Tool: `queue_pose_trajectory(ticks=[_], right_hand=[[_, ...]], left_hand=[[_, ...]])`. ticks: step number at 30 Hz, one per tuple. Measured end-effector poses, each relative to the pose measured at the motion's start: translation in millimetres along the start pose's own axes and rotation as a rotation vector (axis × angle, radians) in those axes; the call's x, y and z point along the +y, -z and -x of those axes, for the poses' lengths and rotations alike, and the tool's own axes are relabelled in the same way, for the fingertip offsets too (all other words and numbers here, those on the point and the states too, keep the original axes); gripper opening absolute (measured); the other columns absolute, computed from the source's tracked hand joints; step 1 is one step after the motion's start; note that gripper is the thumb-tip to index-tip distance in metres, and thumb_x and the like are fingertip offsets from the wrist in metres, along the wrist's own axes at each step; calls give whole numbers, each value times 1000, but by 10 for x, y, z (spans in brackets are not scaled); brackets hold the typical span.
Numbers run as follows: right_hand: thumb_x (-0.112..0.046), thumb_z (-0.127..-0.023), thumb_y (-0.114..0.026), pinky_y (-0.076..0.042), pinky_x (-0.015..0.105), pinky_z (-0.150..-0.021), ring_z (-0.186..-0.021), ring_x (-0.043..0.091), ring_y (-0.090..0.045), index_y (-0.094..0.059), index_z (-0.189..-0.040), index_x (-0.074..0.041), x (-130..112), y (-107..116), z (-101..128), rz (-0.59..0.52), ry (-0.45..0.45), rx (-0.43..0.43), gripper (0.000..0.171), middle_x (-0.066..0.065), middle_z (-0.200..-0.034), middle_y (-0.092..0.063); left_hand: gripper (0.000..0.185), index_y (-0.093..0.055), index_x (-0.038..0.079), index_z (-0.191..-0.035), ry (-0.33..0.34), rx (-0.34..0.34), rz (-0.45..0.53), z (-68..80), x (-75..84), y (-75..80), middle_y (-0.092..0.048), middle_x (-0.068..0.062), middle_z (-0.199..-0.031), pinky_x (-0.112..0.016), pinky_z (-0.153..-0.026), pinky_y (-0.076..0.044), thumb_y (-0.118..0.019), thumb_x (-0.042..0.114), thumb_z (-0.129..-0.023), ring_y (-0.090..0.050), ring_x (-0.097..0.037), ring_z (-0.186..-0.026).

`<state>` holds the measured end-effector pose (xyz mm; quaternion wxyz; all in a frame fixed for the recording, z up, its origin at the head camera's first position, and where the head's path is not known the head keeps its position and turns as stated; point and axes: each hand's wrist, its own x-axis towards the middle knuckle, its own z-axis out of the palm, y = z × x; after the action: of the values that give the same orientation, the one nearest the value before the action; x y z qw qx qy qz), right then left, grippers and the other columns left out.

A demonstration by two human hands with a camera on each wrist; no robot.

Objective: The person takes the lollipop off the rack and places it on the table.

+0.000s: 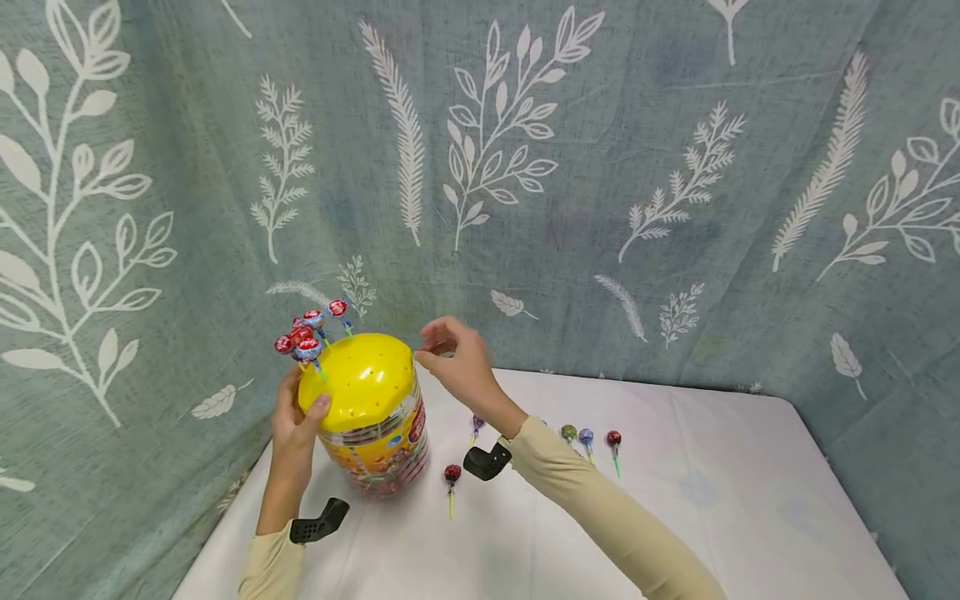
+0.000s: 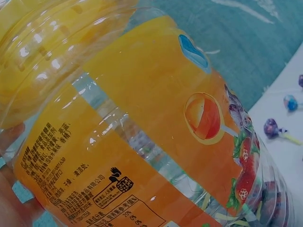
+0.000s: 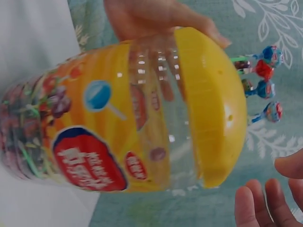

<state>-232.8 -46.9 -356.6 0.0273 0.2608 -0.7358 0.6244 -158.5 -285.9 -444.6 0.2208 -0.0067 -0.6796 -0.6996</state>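
A clear candy jar [image 1: 386, 454] [image 2: 142, 94] [image 3: 80, 109], wrapped in an orange label, stands tilted on the table with lollipops inside. Its domed yellow lid [image 1: 367, 379] [image 3: 213, 113] has small holes. Several wrapped lollipops [image 1: 303, 333] [image 3: 265, 88] stick up from the lid's far left part. My left hand [image 1: 296, 425] [image 3: 151, 21] grips the jar at the lid's left side, thumb on the lid edge. To the right of the lid, my right hand [image 1: 457, 358] [image 3: 270, 203] hovers with loosely bent fingers and nothing between them; the right wrist view shows it apart from the lid.
On the white table [image 1: 697, 517], a dark red lollipop [image 1: 452, 475] lies near the jar, with a purple one [image 1: 477, 423] behind it. Green [image 1: 568, 433], blue [image 1: 587, 436] and red [image 1: 614, 438] lollipops lie farther right. A leaf-patterned curtain [image 1: 562, 208] surrounds the table.
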Motion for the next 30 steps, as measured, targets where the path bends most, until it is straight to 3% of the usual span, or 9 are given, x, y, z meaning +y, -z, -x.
queue_pose_trajectory(ticks=[8, 19, 30], right_hand=[[-7, -84, -68, -51, 25, -74, -82, 15, -61, -60, -104, -10, -159, -123, -186, 41, 57, -13, 22, 9, -96, -64], [-9, -84, -70, -51, 21, -72, -87, 18, -63, -58, -114, -10, -321, -322, -442, 87, 43, -77, 32, 12, -106, -63], [-12, -83, -71, -49, 19, -73, -89, 16, -61, -55, -121, -9, -365, -594, -613, 119, 40, -105, 41, 11, -108, -63]], left_hand=[[63, -24, 21, -147, 9, 5, 9, 1, -10, 18, -33, -3, -142, -16, -97, -34, -53, 12, -91, -36, -17, -124], [63, -23, 23, -147, 45, 16, -41, -10, -13, 38, -30, -2, -145, -14, -97, -34, -55, 16, -92, -35, -16, -125], [62, -22, 19, -147, 25, -5, -27, -7, 17, 19, -29, -3, -147, -14, -99, -34, -53, 12, -93, -35, -15, -126]])
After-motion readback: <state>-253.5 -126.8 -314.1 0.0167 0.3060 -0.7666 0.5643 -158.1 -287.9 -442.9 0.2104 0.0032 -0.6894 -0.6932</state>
